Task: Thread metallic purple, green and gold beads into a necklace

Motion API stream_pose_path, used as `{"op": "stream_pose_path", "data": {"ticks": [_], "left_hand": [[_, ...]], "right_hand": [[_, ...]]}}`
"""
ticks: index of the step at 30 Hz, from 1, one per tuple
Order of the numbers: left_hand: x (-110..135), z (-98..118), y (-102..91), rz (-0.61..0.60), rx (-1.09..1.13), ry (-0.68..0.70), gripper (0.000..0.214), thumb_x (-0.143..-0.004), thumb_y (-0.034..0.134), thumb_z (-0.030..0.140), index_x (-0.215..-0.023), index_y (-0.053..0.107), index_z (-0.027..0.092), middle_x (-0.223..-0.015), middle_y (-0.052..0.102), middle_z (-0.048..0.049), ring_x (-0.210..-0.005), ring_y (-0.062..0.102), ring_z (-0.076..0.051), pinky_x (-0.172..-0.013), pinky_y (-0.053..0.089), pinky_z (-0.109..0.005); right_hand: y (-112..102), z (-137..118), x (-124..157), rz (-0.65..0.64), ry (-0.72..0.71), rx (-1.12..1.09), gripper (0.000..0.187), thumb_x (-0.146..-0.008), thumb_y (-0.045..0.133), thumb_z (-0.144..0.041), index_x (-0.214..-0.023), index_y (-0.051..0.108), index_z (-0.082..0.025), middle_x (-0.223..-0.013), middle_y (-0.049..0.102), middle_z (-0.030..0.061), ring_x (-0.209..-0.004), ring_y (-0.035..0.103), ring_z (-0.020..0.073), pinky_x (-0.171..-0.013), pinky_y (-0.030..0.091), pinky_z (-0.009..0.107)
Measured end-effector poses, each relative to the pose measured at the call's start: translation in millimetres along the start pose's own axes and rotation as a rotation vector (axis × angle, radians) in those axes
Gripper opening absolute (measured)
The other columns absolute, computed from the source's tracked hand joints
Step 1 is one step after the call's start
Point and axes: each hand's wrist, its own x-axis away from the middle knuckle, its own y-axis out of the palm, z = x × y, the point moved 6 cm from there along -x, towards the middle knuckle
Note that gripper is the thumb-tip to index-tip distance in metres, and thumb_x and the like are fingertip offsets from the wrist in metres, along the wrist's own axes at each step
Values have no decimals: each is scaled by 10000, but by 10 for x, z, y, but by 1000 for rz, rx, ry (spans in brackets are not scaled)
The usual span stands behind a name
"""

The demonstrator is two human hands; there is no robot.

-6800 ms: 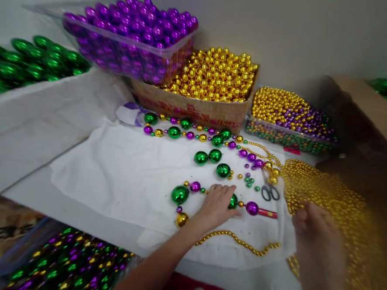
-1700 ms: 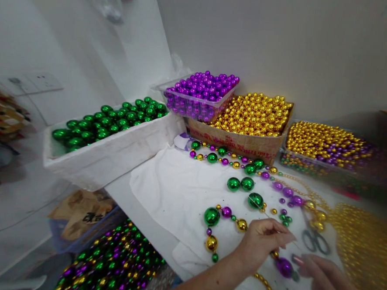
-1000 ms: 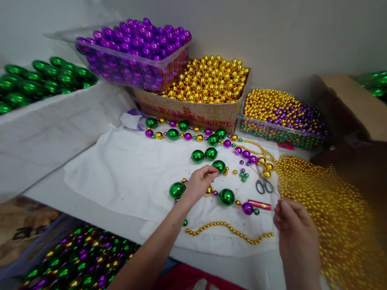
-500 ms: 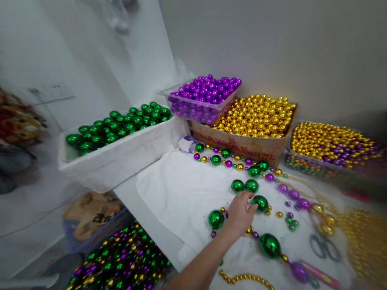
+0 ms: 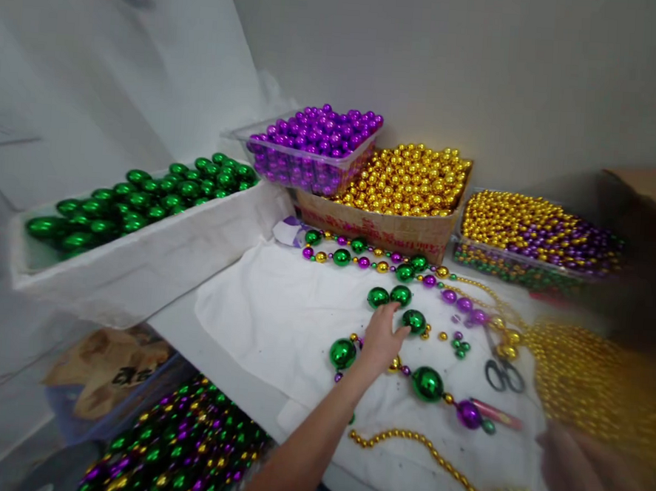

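Note:
My left hand (image 5: 381,341) reaches over a white cloth (image 5: 279,320), its fingers curled toward a loose green bead (image 5: 413,321); whether it grips anything I cannot make out. Two more loose green beads (image 5: 389,297) lie just beyond it. A partly strung strand with a large green bead (image 5: 427,383) and a purple bead (image 5: 468,414) runs under and right of the hand. My right hand (image 5: 596,484) is a blur at the lower right corner, near a thin gold bead string (image 5: 431,459). Scissors (image 5: 501,374) lie to the right.
A white box of green beads (image 5: 141,204) stands left, a clear tub of purple beads (image 5: 312,144) and a cardboard box of gold beads (image 5: 404,183) at the back. A finished strand (image 5: 371,263) lies before them. Gold strings (image 5: 592,380) pile right; mixed strands (image 5: 176,451) fill a bin below.
My left hand has left the strung strand and moved up to the loose green beads. My right hand has dropped low and right. My view has swung left and back.

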Motion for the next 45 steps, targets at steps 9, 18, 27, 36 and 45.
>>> {"op": "stream_pose_path", "data": {"ticks": [9,18,27,36,45], "left_hand": [[-3,-10,11,-66,-70,7,520,-715,648,174,-1213,507,221,-1165,546,-85,-1107,484,-244,-978,377,-414],[-58,303,192,-70,-427,232,543,-767,635,203,-1275,448,155,-1236,487,-109,-1172,443,-241,-1017,370,-385],[-121,484,402,-180,-681,440,423,-783,616,193,-1194,516,193,-1311,440,-109,-1214,384,-267,-1003,361,-436],[-125,255,407,-195,-651,343,580,-780,608,198,-1321,402,166,-1323,422,-135,-1219,394,-270,-1004,374,-417],[-73,141,278,-127,-514,269,670,-756,613,188,-1370,344,183,-1315,435,-114,-1240,391,-253,-1063,335,-404]], "right_hand": [[-5,-183,15,-28,33,34,221,-642,759,-337,-747,659,-170,-667,565,4,-566,462,111,-514,372,244],[3,-180,41,-30,-12,73,155,-673,720,-272,-743,645,-156,-892,623,54,-831,544,178,-639,413,243],[4,-47,36,-22,0,-54,170,-721,713,-314,-763,643,-164,-850,610,15,-712,514,106,-658,379,229],[2,-2,-29,-29,18,33,193,-752,683,-346,-810,642,-166,-639,542,-30,-561,450,87,-658,378,257],[63,102,-70,-90,12,-101,237,-692,747,-365,-829,682,-183,-603,529,-17,-593,461,110,-661,402,264]]}}
